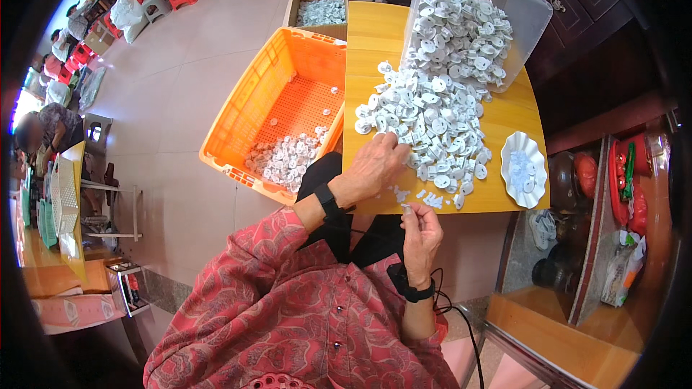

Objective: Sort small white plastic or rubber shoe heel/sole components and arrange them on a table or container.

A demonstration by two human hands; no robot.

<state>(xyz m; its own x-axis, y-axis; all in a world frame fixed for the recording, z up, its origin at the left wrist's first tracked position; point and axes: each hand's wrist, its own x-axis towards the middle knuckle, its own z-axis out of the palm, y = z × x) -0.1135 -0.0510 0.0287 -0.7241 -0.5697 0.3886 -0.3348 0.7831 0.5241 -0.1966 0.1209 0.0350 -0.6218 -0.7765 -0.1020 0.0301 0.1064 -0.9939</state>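
A large heap of small white plastic parts (440, 115) with round discs spreads over the yellow wooden table (371, 43). My left hand (375, 166) is at the heap's near left edge with fingers curled; whatever they grip is hidden. At the table's front edge my right hand (420, 234) pinches a tiny whitish piece between thumb and forefinger. Several small translucent white pieces (432, 200) lie loose on the tabletop between my hands. To the right, a white scalloped dish (510, 181) holds more small translucent pieces.
A clear plastic bin (530, 18) lies tipped at the table's back, spilling parts. Left of the table stands an orange crate (234, 112) with white parts inside, and behind it a cardboard box (292, 11) of parts. Shelves (587, 245) stand at right. Other people sit far left.
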